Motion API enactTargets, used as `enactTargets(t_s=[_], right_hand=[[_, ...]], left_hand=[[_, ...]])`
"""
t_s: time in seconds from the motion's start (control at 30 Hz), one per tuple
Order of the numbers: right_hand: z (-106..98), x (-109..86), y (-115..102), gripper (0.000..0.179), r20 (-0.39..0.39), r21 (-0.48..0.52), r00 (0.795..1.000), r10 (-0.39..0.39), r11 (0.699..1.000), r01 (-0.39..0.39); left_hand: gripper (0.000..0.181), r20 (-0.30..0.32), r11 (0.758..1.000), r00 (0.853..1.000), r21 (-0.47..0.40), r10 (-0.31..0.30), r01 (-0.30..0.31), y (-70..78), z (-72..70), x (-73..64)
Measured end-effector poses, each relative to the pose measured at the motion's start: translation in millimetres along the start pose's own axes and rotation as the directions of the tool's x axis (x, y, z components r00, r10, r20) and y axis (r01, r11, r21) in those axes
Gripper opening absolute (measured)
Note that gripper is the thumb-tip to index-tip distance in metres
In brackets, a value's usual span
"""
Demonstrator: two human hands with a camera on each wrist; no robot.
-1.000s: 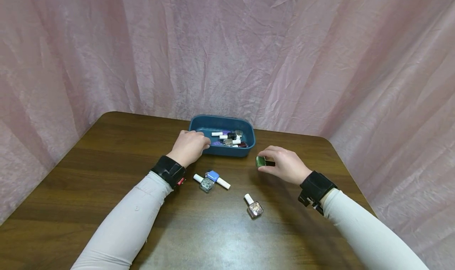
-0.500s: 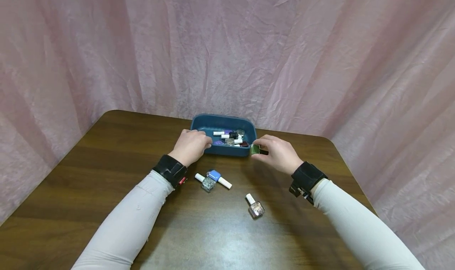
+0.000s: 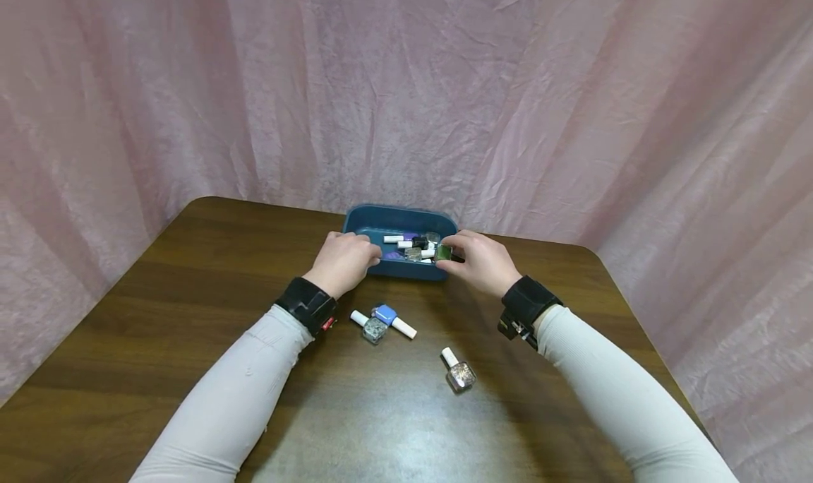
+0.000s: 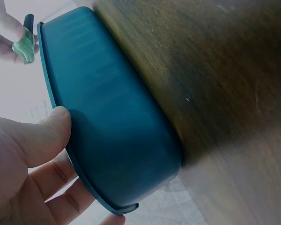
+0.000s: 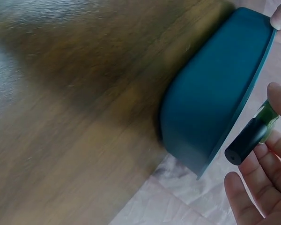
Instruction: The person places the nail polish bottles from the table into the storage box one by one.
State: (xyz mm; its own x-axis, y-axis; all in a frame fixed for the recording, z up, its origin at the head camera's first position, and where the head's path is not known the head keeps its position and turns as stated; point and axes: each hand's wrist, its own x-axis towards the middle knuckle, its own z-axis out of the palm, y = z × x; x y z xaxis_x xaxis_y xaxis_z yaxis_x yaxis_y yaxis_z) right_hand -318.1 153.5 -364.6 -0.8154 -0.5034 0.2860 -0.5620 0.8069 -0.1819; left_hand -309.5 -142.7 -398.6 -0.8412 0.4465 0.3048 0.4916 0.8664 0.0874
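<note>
A teal plastic bin (image 3: 406, 268) stands near the table's back edge with several nail polish bottles (image 3: 413, 254) lying in it. My left hand (image 3: 344, 261) grips the bin's near left rim; in the left wrist view the thumb (image 4: 56, 126) lies outside the wall and the fingers reach over the rim. Over the bin's right end, my right hand (image 3: 483, 260) pinches a green nail polish bottle (image 3: 444, 253) between thumb and fingers. Its black cap (image 5: 246, 140) shows in the right wrist view, close to the rim.
On the brown wooden table (image 3: 254, 292), a blue nail polish bottle (image 3: 384, 314) and a grey glitter one (image 3: 375, 330) lie touching in front of the bin. A glittery brownish bottle (image 3: 461, 376) lies nearer, to the right. A pink curtain (image 3: 406, 87) hangs behind the table.
My right hand has carried the green bottle left and away from me, from beside the bin to over its right end. The left hand has kept its grip on the rim.
</note>
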Motion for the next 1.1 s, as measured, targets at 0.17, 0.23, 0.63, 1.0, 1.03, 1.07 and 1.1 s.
enactTargets(t_s=[0.17, 0.23, 0.63, 1.0, 1.03, 1.07, 1.1], right_hand=[[3.5, 11.2, -4.2, 0.043, 0.000, -0.007, 1.000, 0.000, 1.000, 0.000], [5.2, 15.7, -6.6, 0.043, 0.005, -0.009, 1.000, -0.001, 1.000, 0.001], [20.4, 38.1, -16.7, 0.037, 0.065, 0.058, 0.996, 0.061, 0.996, -0.065], [29.7, 52.7, -21.0, 0.039, 0.142, 0.053, 0.986, 0.086, 0.994, -0.094], [30.0, 54.2, -21.2, 0.039, 0.154, 0.055, 0.984, 0.088, 0.994, -0.097], [30.1, 55.5, -21.6, 0.039, 0.166, 0.058, 0.982, 0.089, 0.993, -0.099], [30.0, 56.9, -21.9, 0.039, 0.178, 0.063, 0.980, 0.088, 0.993, -0.100]], left_hand=[[0.011, -0.002, 1.000, 1.000, 0.007, 0.002, -0.002, 1.1, -1.7, 0.1], [0.010, -0.005, 1.000, 1.000, 0.007, 0.003, -0.003, 2.1, -2.6, 0.0], [0.010, -0.001, 1.000, 1.000, 0.019, 0.000, 0.000, 5.2, -5.1, 0.7], [0.011, 0.023, 1.000, 1.000, 0.016, -0.014, 0.014, 3.5, -4.8, 0.5], [0.011, 0.025, 1.000, 1.000, 0.015, -0.015, 0.015, 3.4, -4.8, 0.3], [0.012, 0.028, 1.000, 0.999, 0.015, -0.017, 0.016, 3.2, -4.8, 0.2], [0.012, 0.029, 1.000, 0.999, 0.015, -0.018, 0.018, 3.0, -4.8, 0.0]])
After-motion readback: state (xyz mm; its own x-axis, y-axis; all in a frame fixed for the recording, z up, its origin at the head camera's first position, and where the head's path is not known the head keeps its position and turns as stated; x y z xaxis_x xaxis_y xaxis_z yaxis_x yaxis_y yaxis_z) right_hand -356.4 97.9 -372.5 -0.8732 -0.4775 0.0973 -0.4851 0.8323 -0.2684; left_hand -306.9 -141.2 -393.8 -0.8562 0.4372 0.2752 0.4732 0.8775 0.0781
